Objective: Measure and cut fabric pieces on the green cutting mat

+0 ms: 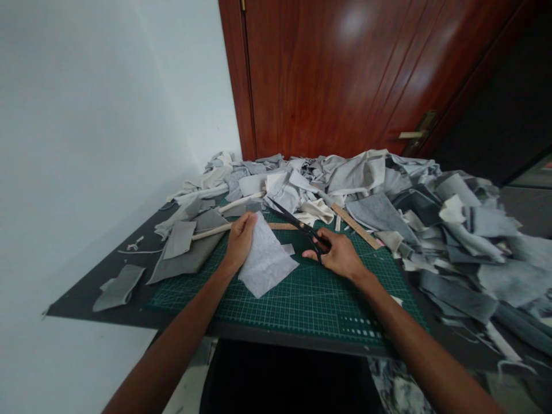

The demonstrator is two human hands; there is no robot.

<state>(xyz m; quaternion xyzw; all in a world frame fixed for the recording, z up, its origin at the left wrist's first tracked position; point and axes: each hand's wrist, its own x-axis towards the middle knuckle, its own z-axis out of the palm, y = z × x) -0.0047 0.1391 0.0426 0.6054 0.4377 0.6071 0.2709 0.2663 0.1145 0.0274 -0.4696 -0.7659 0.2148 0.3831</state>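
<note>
My left hand (240, 240) pinches a light grey piece of fabric (266, 261) near its upper left edge. The fabric hangs over the green cutting mat (293, 305), its lower corner pointing toward me. In my right hand (338, 253) is a pair of black scissors (297, 222), the fingers through the handles. The blades point up and to the left, apart from the fabric; whether they are parted I cannot tell. A small pale scrap (288, 249) shows between the fabric and the scissors.
Heaped grey and cream fabric scraps (362, 172) line the table's back and right side. A wooden ruler (356, 226) lies on the mat's far right. More grey pieces (190, 259) lie left, near the white wall (181, 86). Behind stands a red-brown door (328, 80).
</note>
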